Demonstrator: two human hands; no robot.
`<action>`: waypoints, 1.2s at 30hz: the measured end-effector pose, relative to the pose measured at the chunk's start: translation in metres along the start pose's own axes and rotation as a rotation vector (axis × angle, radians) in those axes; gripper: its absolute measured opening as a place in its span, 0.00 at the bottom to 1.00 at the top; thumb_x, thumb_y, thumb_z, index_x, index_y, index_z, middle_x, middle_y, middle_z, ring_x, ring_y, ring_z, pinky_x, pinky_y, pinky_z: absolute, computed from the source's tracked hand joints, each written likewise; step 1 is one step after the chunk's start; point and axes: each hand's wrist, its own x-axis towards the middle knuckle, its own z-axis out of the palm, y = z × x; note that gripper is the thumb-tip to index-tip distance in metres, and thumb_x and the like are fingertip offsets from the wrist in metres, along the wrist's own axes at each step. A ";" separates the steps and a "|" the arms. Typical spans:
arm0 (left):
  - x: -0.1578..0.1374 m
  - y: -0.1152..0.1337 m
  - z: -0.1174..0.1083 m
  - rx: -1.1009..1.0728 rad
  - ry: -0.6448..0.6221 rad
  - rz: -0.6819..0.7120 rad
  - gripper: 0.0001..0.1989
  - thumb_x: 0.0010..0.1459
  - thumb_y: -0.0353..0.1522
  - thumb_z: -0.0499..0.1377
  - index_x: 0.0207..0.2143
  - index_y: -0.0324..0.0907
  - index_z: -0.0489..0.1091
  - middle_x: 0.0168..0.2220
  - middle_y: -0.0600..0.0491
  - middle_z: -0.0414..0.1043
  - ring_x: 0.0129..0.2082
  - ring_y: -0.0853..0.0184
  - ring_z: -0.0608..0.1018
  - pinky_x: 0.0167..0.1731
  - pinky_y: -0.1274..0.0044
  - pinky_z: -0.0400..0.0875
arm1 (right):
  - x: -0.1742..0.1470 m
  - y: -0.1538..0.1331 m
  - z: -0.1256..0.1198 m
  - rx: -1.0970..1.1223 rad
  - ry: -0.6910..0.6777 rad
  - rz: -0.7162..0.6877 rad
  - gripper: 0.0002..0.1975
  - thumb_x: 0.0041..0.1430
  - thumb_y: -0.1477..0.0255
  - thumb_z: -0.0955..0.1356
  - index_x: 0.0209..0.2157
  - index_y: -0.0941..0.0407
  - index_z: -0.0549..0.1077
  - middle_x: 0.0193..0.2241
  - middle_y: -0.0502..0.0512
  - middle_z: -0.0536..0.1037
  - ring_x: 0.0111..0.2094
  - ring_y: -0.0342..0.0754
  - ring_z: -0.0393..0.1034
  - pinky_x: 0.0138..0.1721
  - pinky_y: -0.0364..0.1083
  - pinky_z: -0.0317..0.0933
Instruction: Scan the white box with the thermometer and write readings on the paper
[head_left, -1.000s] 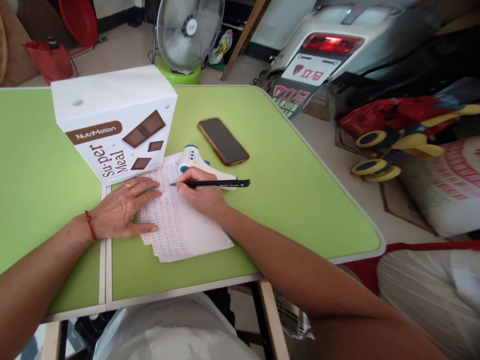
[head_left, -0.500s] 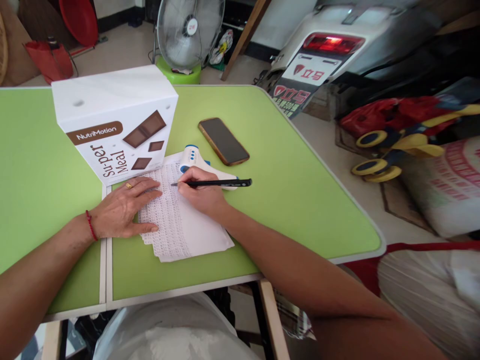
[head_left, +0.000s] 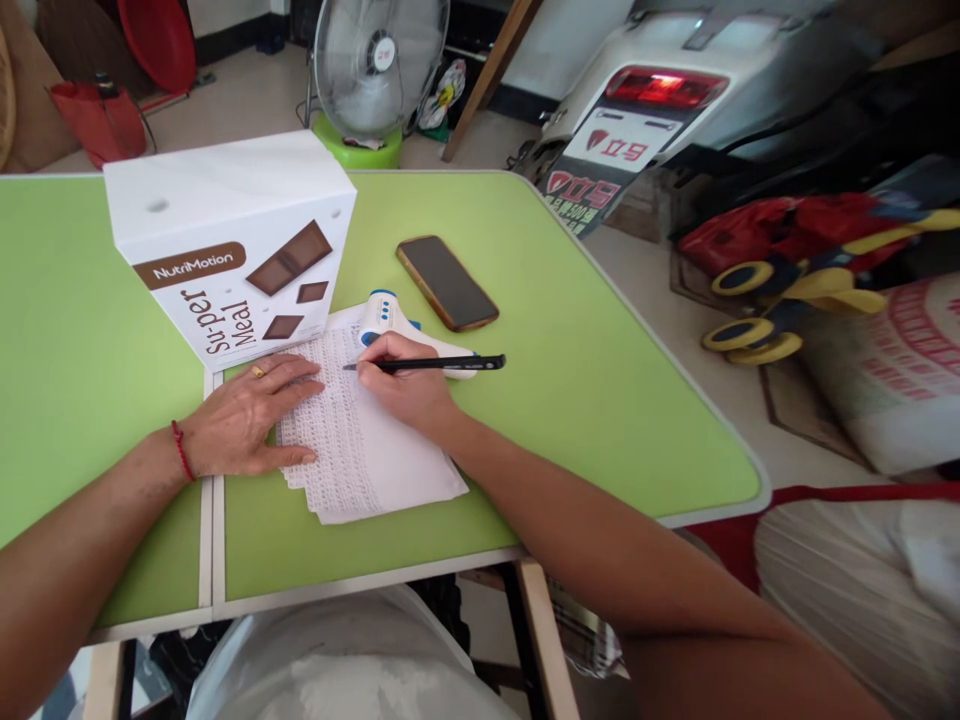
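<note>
A sheet of paper (head_left: 409,470), its left part covered with rows of small handwriting, lies at a slant on the green table. My left hand (head_left: 251,415) rests flat on its left edge, fingers apart, with a ring and a red wrist cord. Gripped in my right hand (head_left: 409,380) is a black pen (head_left: 450,363), its tip at the paper among the written rows. Just beyond that hand lies a white and blue infrared thermometer (head_left: 384,315), partly hidden by the hand and pen.
A white NutriMotion box (head_left: 232,270) stands behind my left hand. A smartphone (head_left: 448,283) in a brown case lies farther back. The green table (head_left: 600,400) has a pale rim. Beyond it are a fan (head_left: 379,60), a scooter (head_left: 637,110) and a sack (head_left: 900,370).
The pen and my right hand have shifted very slightly to the right over the paper. My left hand stays in place.
</note>
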 end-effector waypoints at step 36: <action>0.000 -0.001 -0.001 0.012 -0.006 0.007 0.34 0.61 0.50 0.55 0.57 0.31 0.64 0.59 0.34 0.61 0.60 0.45 0.63 0.58 0.54 0.63 | -0.002 0.002 0.002 0.046 -0.090 -0.030 0.03 0.45 0.75 0.66 0.21 0.55 0.67 0.18 0.47 0.69 0.21 0.40 0.59 0.24 0.43 0.54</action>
